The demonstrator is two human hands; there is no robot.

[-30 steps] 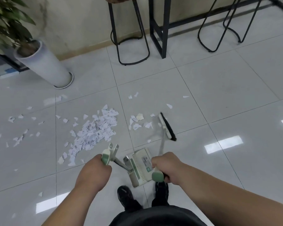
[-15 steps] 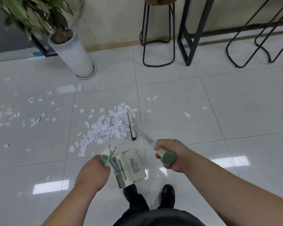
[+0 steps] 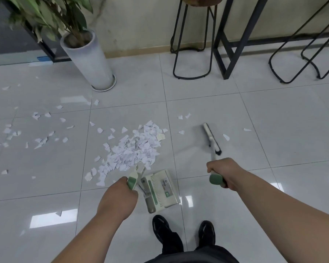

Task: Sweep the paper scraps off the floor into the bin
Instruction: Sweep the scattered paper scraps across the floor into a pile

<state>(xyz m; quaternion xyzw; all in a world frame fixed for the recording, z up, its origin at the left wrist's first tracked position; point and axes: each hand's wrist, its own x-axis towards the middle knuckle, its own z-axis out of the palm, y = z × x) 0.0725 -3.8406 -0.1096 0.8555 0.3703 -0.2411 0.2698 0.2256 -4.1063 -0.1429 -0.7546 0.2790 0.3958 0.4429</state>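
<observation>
Gripping the dustpan by its handle, left hand stays out of the scraps, curled round it; right hand grasps the broom handle. Paper scraps heaped at dustpan's 11 o'clock, broom head at heap's 3 o'clock, apart.

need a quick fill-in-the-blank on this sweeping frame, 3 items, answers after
1. The right hand grips the handle of the ___.
2. The left hand holds the ___ by its handle.
3. The scrap pile lies in front of the ___ hand.
Missing words: broom; dustpan; left.
</observation>
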